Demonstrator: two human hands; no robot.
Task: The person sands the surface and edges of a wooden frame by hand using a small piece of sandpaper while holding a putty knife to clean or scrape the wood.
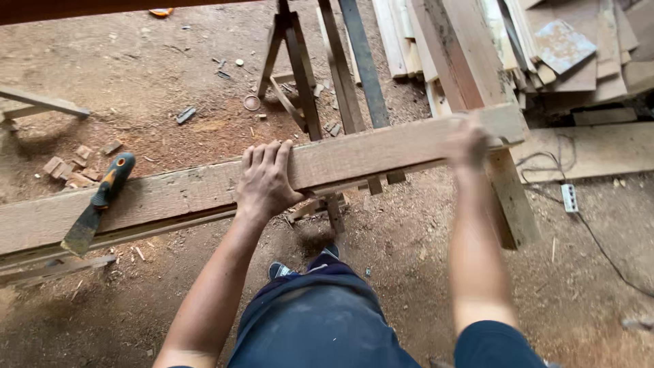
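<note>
Head view, left hand (pixel 264 182) fingers flat on plank (pixel 354 155), right hand (pixel 467 142) blurred atop it

A long plank (pixel 204 194) is being carried across a sawhorse (pixel 303 88), running from the lower left up to the right. On its left part a putty knife (pixel 99 204) is lying. The left hand (pixel 264 180) is being pressed flat on the plank's middle, the right hand (pixel 469 143) near its right end. Behind, stacked boards (pixel 545 48) are lying; to the right, a power strip (pixel 569 197) is resting on the ground.
</note>
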